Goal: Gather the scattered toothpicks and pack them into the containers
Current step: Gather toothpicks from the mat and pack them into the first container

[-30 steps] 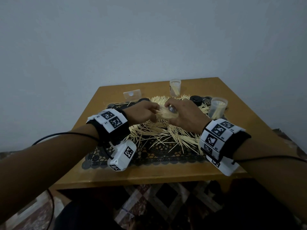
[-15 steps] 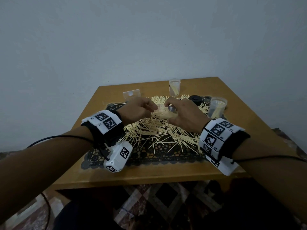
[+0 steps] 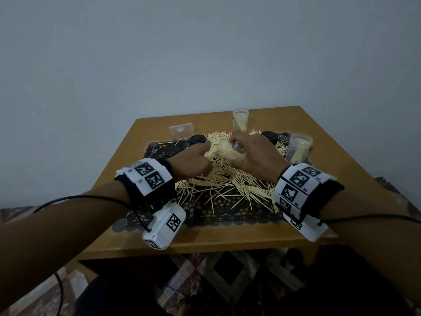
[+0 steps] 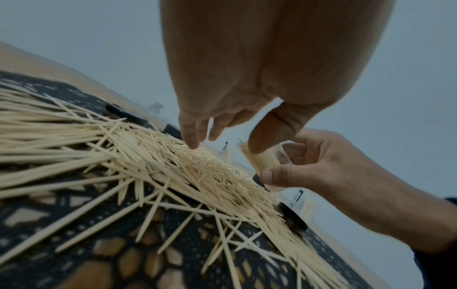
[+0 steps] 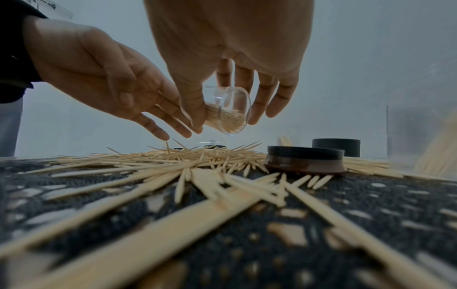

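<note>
Scattered toothpicks point(image 3: 223, 179) lie heaped on a black lace mat point(image 3: 205, 215). My right hand point(image 3: 255, 160) grips a clear container point(image 3: 227, 150) tilted on its side above the heap, partly filled with toothpicks, its mouth toward the left. The right wrist view shows thumb and fingers curled round that container point(image 5: 227, 115). My left hand point(image 3: 196, 160) is just left of the mouth, fingers straight and pointing down at the pile point(image 5: 173, 156). One fingertip point(image 5: 163, 136) touches a toothpick standing on end. In the left wrist view its thumb hovers by the container point(image 4: 262, 158).
Two more clear containers holding toothpicks stand upright, one at the back point(image 3: 240, 120) and one at the right point(image 3: 298, 148). Black lids point(image 3: 197, 139) point(image 3: 270, 135) lie on the mat's far side. A clear flat piece point(image 3: 181, 130) sits back left on the wooden table point(image 3: 205, 240).
My left hand has drawn back from the container's mouth, and its fingers now reach down to the pile. The right hand has kept the tilted container almost still.
</note>
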